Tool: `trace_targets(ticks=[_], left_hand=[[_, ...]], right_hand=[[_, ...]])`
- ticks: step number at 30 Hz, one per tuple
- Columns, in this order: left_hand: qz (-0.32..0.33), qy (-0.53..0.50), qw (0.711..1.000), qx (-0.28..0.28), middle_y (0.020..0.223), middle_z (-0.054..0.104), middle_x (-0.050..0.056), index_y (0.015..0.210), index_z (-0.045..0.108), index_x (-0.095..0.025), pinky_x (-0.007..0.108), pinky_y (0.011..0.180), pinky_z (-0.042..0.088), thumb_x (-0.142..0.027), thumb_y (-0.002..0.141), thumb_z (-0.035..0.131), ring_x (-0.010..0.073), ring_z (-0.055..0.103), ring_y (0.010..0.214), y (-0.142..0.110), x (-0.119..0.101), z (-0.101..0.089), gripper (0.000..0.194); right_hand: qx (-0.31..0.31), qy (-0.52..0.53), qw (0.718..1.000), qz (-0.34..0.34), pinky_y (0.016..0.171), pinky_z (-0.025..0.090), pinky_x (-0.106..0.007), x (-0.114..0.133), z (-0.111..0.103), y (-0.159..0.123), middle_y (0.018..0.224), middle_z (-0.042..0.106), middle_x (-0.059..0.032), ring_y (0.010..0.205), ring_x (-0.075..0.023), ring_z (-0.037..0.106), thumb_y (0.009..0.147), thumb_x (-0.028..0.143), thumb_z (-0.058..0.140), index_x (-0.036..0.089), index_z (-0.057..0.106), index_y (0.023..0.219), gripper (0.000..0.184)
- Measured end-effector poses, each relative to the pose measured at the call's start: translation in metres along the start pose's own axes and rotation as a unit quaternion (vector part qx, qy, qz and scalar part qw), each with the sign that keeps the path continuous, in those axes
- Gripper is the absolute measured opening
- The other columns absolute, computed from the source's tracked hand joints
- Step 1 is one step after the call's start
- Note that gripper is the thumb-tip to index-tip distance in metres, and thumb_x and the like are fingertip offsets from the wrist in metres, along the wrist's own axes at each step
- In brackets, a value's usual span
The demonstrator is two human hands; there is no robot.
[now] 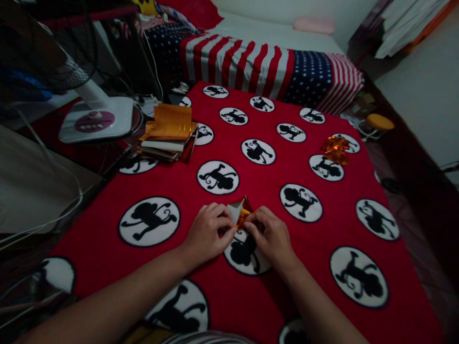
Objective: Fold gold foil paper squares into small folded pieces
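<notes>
Forearms angle inward over the red monkey-print cloth [258,186]. Fingers curled, the left hand [210,229] and right hand [271,233] pinch opposite sides of a partly folded gold-and-white paper [244,215], between them at the cloth's near middle.

A red fabric cover [258,179] bears black-rimmed white ovals [61,275] with black monkey silhouettes [151,217]. The small folded foil paper [243,216] shows shiny orange-gold and pale grey; at its ten o'clock, stacked rectangular paper sheets [172,123] show gold and off-white; at two, crumpled foil [336,149] gleams orange; at twelve, a draped cloth [244,62] carries red-and-white stripes and white-starred navy.
</notes>
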State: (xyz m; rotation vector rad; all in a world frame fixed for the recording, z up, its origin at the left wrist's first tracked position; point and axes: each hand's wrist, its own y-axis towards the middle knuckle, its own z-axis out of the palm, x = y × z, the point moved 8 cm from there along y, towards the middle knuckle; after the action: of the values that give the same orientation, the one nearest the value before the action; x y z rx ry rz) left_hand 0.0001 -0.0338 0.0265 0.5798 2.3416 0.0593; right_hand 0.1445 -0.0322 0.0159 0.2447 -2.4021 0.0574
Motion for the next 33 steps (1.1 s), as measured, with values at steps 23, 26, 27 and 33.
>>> trace_targets(ticks=[23, 26, 27, 33], left_hand=[[0.003, 0.035, 0.999, -0.014, 0.087, 0.063, 0.002, 0.070, 0.064, -0.019, 0.034, 0.075, 0.036, -0.023, 0.084, 0.062, 0.0171, 0.053, 0.084, 0.0017, 0.0004, 0.0035, 0.014], [0.003, 0.041, 0.999, -0.011, 0.086, 0.063, 0.002, 0.070, 0.063, -0.019, 0.034, 0.075, 0.036, -0.023, 0.084, 0.061, 0.0172, 0.052, 0.084, 0.0022, -0.0001, 0.0042, 0.015], [0.004, 0.043, 0.999, -0.009, 0.086, 0.063, 0.002, 0.069, 0.063, -0.019, 0.034, 0.075, 0.036, -0.023, 0.084, 0.061, 0.0173, 0.052, 0.084, 0.0023, -0.0004, 0.0044, 0.015], [0.006, 0.059, 0.998, -0.004, 0.086, 0.063, 0.002, 0.068, 0.059, -0.018, 0.034, 0.075, 0.036, -0.022, 0.084, 0.060, 0.0178, 0.052, 0.084, 0.0027, -0.0018, 0.0050, 0.017]], right_hand=[[-0.042, -0.094, 0.995, 0.009, 0.065, 0.036, -0.025, 0.0063, 0.0022, 0.0001, 0.082, 0.060, -0.0002, 0.073, -0.0145, 0.057, 0.087, 0.028, 0.060, 0.020, 0.061, 0.080, 0.011], [-0.044, -0.100, 0.994, 0.007, 0.066, 0.037, -0.025, 0.0068, 0.0026, -0.0002, 0.082, 0.060, -0.0002, 0.074, -0.0146, 0.057, 0.087, 0.028, 0.061, 0.020, 0.061, 0.080, 0.011], [-0.044, -0.103, 0.994, 0.006, 0.066, 0.037, -0.025, 0.0072, 0.0027, -0.0003, 0.082, 0.060, -0.0003, 0.074, -0.0146, 0.057, 0.087, 0.028, 0.060, 0.020, 0.061, 0.080, 0.011], [-0.042, -0.123, 0.992, 0.003, 0.066, 0.037, -0.025, 0.0087, 0.0035, 0.0000, 0.083, 0.060, -0.0013, 0.074, -0.0150, 0.057, 0.088, 0.028, 0.059, 0.020, 0.061, 0.081, 0.011]])
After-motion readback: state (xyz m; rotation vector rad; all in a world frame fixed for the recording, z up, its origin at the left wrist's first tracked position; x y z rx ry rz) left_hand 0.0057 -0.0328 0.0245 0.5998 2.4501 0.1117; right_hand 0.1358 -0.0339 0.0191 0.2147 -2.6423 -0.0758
